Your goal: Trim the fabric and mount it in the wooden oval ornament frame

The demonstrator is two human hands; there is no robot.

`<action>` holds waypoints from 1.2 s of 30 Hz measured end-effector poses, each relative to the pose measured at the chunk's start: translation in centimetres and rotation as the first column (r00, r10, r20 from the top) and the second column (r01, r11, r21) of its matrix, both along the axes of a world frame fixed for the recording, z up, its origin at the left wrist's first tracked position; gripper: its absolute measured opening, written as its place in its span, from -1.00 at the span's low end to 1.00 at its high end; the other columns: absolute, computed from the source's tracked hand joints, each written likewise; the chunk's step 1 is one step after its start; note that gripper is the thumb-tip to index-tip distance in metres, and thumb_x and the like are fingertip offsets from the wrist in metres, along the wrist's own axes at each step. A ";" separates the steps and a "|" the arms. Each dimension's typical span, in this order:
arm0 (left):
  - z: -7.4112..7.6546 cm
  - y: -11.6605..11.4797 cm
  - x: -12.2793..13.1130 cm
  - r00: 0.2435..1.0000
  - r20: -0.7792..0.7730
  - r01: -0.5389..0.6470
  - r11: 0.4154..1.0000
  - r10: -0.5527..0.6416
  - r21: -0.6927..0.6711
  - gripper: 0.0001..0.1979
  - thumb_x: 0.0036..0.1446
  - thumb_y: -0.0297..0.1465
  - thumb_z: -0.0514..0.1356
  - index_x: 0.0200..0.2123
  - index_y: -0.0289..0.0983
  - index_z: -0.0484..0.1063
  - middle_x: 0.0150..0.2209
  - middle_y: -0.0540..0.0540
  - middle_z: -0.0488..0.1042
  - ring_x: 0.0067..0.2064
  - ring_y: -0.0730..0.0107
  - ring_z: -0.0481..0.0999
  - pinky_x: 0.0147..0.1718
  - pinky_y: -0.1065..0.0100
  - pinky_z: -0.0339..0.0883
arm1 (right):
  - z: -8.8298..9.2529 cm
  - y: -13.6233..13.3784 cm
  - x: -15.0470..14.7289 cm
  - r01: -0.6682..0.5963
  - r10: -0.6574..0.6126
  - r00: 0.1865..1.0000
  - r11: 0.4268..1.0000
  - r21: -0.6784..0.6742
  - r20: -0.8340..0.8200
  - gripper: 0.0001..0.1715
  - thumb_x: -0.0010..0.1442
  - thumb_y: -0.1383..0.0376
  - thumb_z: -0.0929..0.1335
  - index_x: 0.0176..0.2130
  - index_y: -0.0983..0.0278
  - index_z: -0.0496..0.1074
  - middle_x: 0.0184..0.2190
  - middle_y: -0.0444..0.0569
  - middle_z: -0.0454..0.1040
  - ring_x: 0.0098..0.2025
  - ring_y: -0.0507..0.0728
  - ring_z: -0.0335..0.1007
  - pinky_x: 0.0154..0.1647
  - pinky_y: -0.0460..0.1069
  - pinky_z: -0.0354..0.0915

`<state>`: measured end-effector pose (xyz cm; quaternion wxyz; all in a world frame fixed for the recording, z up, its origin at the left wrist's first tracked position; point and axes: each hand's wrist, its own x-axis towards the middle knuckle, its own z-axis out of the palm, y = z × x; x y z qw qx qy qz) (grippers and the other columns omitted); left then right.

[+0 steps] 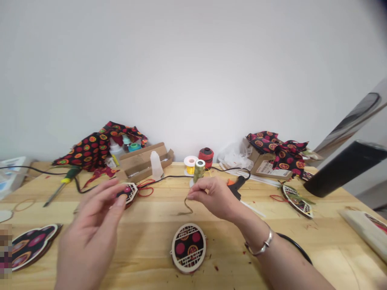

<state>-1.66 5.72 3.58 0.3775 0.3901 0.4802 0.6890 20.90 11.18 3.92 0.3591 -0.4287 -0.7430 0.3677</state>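
My right hand (pixel 214 197) pinches a short olive-green cord (pixel 190 208) between thumb and fingertips; its loose end curls down toward the table. Just behind that hand stands a spool of green thread (pixel 198 171). My left hand (pixel 93 229) is raised at the left, fingers bent and apart from the thumb, with nothing visible held. Past its fingertips lies a wooden lattice ornament (pixel 131 194) backed with patterned fabric, a red cord (pixel 146 189) by it. Between my hands, nearer to me, an oval lattice ornament (pixel 189 247) lies flat on the table.
A screwdriver (pixel 63 186), patterned cloth (pixel 90 149), a cardboard box (pixel 148 163) and a white plastic bottle (pixel 156 166) are at the left. Behind my right hand lies a black glue gun (pixel 237 187) with its cable. A black cylinder (pixel 344 167) leans at the right.
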 end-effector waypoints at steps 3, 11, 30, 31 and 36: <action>0.8 -0.2 2.5 0.929 -0.364 0.065 0.998 -0.070 -0.025 -0.81 0.08 -0.52 0.25 -0.31 -0.16 0.64 -0.02 -0.02 0.54 0.11 0.23 0.35 0.08 0.50 0.14 | 0.4 -0.7 -0.3 -0.050 0.047 0.998 0.997 0.063 0.045 -0.86 0.10 0.40 0.39 -0.46 0.25 0.56 -0.49 -0.12 0.53 -0.43 0.02 0.37 -0.35 -0.11 0.23; -1.2 0.1 5.7 0.859 -0.223 0.406 0.879 -0.461 -0.251 -0.73 0.16 -0.26 0.17 -0.11 -0.17 0.55 -0.44 -0.05 0.54 -0.33 0.26 0.49 -0.29 0.38 0.35 | 1.1 -1.5 -0.5 -0.180 0.131 0.970 0.953 0.243 0.204 -0.72 0.16 0.49 0.32 -0.53 0.29 0.50 -0.55 -0.16 0.48 -0.45 -0.02 0.33 -0.31 -0.13 0.20; -1.0 -0.1 5.2 0.813 -0.401 0.239 0.870 -0.422 -0.431 -0.74 0.04 -0.19 0.18 -0.50 -0.24 0.51 -0.64 0.10 0.27 -0.57 0.45 0.19 -0.56 0.43 0.07 | 0.4 -0.6 0.3 -0.230 0.017 0.909 0.855 0.465 0.417 -0.80 0.21 0.46 0.31 -0.39 0.34 0.51 -0.45 -0.06 0.49 -0.37 0.05 0.34 -0.29 -0.08 0.23; -1.0 -0.1 5.3 0.825 -0.383 0.232 0.868 -0.415 -0.440 -0.73 0.02 -0.18 0.20 -0.50 -0.25 0.52 -0.65 0.10 0.26 -0.57 0.45 0.19 -0.57 0.44 0.06 | 0.3 -0.5 0.3 -0.225 0.016 0.914 0.852 0.473 0.406 -0.80 0.21 0.47 0.31 -0.38 0.34 0.51 -0.44 -0.06 0.49 -0.37 0.05 0.34 -0.28 -0.07 0.23; -1.0 -0.4 5.6 0.894 -0.278 0.192 0.861 -0.351 -0.471 -0.76 -0.09 -0.19 0.30 -0.45 -0.25 0.61 -0.70 0.11 0.22 -0.61 0.49 0.07 -0.65 0.44 -0.08 | 0.3 -0.3 0.5 -0.209 0.002 0.928 0.831 0.515 0.373 -0.81 0.21 0.48 0.32 -0.40 0.34 0.49 -0.42 -0.04 0.52 -0.32 0.07 0.34 -0.24 -0.05 0.23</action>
